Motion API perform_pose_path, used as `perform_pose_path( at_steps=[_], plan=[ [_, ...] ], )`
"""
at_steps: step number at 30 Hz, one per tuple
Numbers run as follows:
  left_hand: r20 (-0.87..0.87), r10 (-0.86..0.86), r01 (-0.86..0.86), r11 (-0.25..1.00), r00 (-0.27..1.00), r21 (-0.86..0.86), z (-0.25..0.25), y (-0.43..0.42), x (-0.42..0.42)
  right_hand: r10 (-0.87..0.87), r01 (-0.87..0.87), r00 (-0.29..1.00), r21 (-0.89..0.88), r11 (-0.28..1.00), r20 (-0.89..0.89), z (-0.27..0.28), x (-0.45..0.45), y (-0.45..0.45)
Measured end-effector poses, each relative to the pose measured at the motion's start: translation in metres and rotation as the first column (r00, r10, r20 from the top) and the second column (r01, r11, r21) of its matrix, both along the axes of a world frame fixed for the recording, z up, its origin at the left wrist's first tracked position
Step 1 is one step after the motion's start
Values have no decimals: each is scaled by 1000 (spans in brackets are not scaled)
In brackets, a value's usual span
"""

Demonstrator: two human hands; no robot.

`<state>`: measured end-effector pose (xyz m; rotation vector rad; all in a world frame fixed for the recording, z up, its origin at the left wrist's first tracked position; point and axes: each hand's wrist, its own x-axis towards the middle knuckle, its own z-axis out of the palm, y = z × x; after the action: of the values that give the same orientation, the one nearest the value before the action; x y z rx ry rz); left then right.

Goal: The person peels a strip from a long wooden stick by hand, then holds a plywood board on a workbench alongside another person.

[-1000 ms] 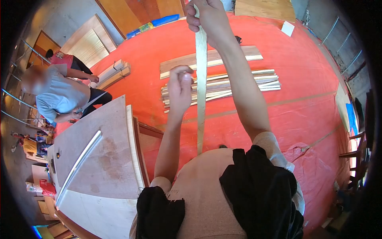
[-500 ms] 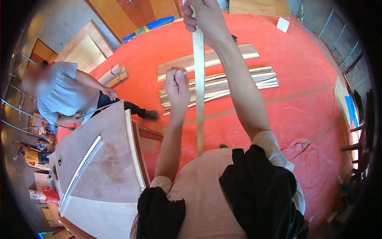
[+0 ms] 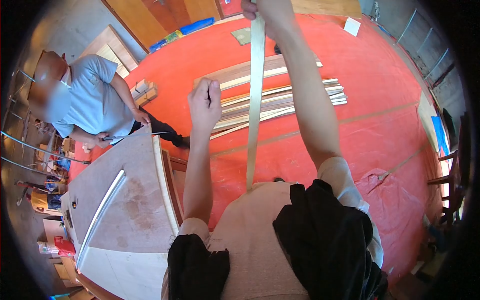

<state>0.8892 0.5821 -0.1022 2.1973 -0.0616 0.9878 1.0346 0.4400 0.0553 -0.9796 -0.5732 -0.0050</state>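
1) Right hand (image 3: 274,17) raised at the top edge of view, arm extended forward; fingers closed around the upper part of a pale strip (image 3: 255,90), grip partly cut off by the frame
2) Pale strip long, flat and narrow, running down the middle of view from right hand toward the wearer's shirt front (image 3: 260,220); cannot tell whether its lower end touches the shirt
3) Left hand (image 3: 205,103) clenched in a loose fist, thumb side up, to the left of the strip and apart from it; inside of the fist hidden, contents cannot be told
4) Beyond the strip, on a red floor sheet (image 3: 380,100): a pile of narrow slats (image 3: 280,102), lying crosswise in view, with a wider plank (image 3: 235,75) just beyond it
5) At left, a workbench (image 3: 145,215) with a brownish top and a paler section nearest the wearer; a shiny metal strip (image 3: 96,215) lies slantwise on it
6) Co-worker in a grey-blue shirt (image 3: 97,95) stands at the far side of the workbench, holding a thin rod-like item (image 3: 122,137); its exact kind cannot be told
7) Black cloth (image 3: 325,235) covers part of the wearer's upper arms and sides
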Motion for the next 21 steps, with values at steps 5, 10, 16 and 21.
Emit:
perform_pose_path(
  at_steps=[5,10,16,21],
  plan=[
    [-81,-299,273,931,951,-241,-53,-22,-14,-35,35,996,2,999,78,19,22,-21],
    [-133,-565,458,766,814,-451,-53,-58,-4,73,-83,989,77,994,126,33,64,-17],
    [-27,-509,357,639,860,-681,-59,-71,23,-303,446,843,-263,856,444,-23,98,-16],
    [62,-388,329,676,920,-659,-46,-76,47,-297,504,839,-441,743,456,-138,19,-20]
  ],
)
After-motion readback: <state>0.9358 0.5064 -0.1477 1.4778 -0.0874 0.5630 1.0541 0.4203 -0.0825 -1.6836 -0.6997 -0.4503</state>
